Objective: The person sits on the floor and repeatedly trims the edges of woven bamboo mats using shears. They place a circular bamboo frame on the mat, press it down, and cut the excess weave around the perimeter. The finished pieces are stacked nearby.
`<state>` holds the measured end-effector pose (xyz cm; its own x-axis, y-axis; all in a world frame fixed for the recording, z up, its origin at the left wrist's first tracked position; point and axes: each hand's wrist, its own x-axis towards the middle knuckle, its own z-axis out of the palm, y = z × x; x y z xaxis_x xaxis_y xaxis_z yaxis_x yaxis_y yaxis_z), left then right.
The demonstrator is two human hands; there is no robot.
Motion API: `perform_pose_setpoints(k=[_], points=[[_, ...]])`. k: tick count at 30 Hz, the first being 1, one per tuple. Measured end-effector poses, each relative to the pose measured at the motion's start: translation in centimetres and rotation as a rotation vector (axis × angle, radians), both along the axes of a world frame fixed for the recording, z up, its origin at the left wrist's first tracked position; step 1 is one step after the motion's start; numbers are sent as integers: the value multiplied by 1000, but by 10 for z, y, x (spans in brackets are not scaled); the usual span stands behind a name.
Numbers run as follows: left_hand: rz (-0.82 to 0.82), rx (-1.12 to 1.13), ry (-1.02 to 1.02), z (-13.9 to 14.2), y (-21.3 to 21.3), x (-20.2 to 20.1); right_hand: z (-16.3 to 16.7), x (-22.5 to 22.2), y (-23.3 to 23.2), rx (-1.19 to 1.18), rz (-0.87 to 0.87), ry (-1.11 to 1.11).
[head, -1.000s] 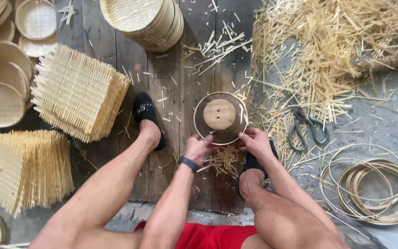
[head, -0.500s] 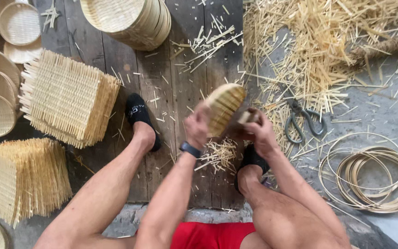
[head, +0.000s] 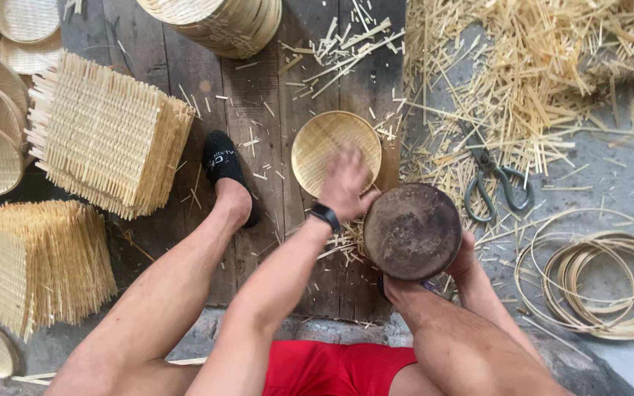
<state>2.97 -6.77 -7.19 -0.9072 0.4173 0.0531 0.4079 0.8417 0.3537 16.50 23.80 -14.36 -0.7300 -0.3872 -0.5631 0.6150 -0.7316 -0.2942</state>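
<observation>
Bamboo tray: a small round woven tray (head: 335, 152) now lies face up on the plank floor (head: 273, 242), free of the form; half a second ago it was tilted on edge between the hands, and a second ago a hoop sat around the form.
Meaning: judging by this, the shaping on the form looks finished for this piece, since tray and form are apart.
Left hand: the left hand (head: 346, 183) hovers with loose, blurred fingers over the tray's near rim; whether it touches, I cannot tell.
Right hand: the right hand (head: 464, 253) holds the dark round wooden block (head: 412, 231) from beneath, mostly hidden by it.
Tray's look: pale yellow, tight fine weave, shallow dish, neat circular rim, no loose ends visible.
Nearby: scissors (head: 494, 183) lie on the straw scraps (head: 522, 81); thin hoops (head: 599, 271) are coiled at the right; square woven mats (head: 104, 136) are stacked at the left.
</observation>
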Motion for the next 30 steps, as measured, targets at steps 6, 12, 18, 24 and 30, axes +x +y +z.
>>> perform_pose_setpoints(k=[6,12,18,24,30], points=[[-140,-16,110,5,-55,4,6,-12,-1,36,35,6],[-157,15,548,98,-141,-146,12,-24,-5,155,44,-41],[198,-90,599,161,-203,-242,17,-29,-8,115,41,-139],[214,-23,481,154,-217,-247,18,-30,-7,121,45,-135],[248,-55,442,151,-211,-248,13,-26,-10,137,21,-46]])
